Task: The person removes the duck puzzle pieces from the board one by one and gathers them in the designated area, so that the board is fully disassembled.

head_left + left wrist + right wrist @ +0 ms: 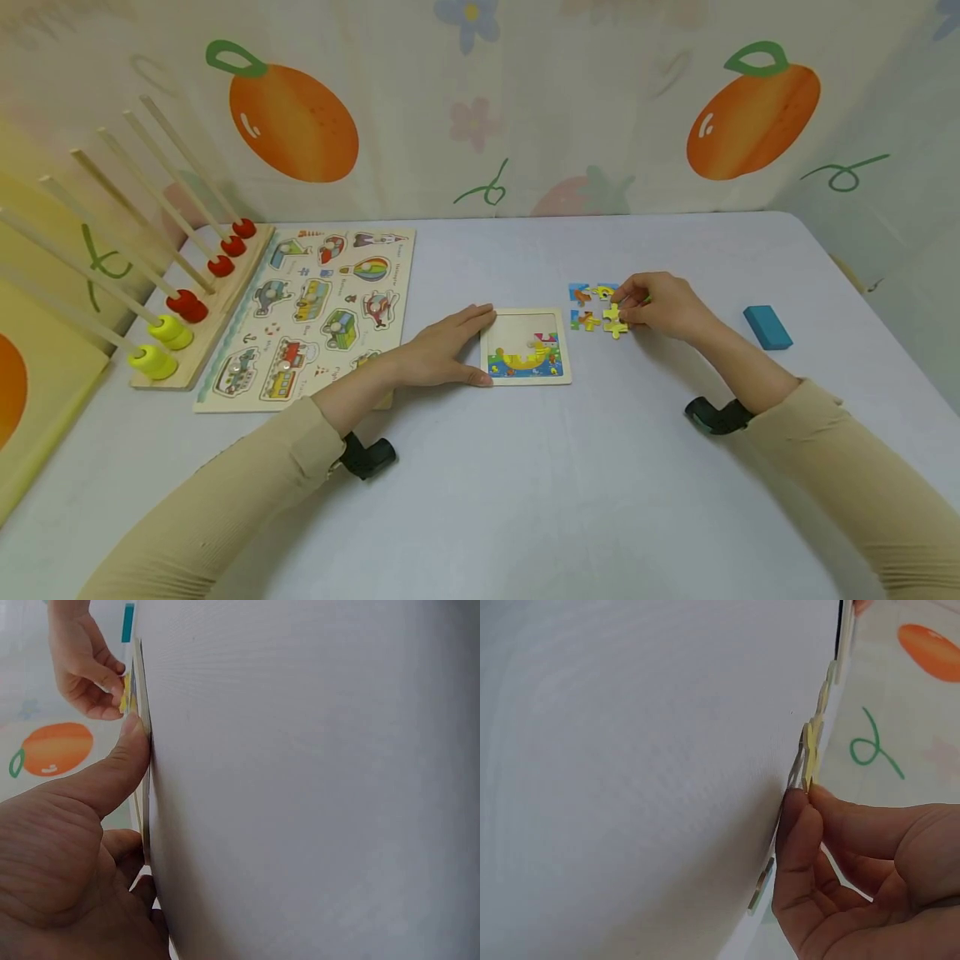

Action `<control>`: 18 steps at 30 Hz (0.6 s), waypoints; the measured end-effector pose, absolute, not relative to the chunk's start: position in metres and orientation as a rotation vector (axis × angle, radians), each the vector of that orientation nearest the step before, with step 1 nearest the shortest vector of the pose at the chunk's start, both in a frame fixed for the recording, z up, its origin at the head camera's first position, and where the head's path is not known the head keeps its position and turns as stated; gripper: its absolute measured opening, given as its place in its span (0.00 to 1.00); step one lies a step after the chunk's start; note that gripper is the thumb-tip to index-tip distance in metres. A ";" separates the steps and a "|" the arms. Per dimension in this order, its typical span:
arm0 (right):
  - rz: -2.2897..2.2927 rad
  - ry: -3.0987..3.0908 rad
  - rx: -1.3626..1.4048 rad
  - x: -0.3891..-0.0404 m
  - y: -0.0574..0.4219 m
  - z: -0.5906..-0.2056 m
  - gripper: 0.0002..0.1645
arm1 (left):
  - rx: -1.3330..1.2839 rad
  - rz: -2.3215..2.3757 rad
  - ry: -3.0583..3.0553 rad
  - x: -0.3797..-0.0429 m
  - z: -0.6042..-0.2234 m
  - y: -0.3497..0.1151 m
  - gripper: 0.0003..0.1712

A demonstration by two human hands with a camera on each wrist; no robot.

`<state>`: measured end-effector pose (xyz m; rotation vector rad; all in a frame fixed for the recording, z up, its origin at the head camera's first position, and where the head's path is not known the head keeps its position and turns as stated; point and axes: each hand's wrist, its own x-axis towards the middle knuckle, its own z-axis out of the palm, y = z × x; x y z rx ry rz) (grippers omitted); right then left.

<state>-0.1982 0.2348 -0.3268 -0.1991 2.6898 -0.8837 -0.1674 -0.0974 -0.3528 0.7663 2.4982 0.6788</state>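
My right hand (663, 307) pinches a yellow puzzle piece (615, 317) between thumb and fingers, at the right side of the loose pieces. In the right wrist view the yellow piece (810, 754) shows edge-on at the fingertips. Several other puzzle pieces (583, 321) lie beside it on the table. My left hand (438, 350) rests at the left edge of a small wooden puzzle tray (566, 350), fingers extended near its upper corner and thumb at its lower one. Joined yellow and blue pieces (532, 358) fill the tray's lower part; bare wood shows above them.
A wooden board with vehicle pictures (397, 292) lies left of the tray. Beyond it stands a counting rack (202, 325) with upright pegs and red and yellow beads. A blue block (767, 327) lies to the right. A fruit-print curtain (480, 108) hangs behind the table.
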 end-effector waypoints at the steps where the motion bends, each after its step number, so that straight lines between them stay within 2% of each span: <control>1: -0.881 2.692 -0.197 -0.198 0.234 -0.327 0.13 | 0.767 0.677 2.498 -0.167 -0.353 -0.097 0.56; 18: -0.836 2.726 -0.206 -0.197 0.233 -0.329 0.12 | 0.768 0.676 2.494 -0.168 -0.353 -0.097 0.57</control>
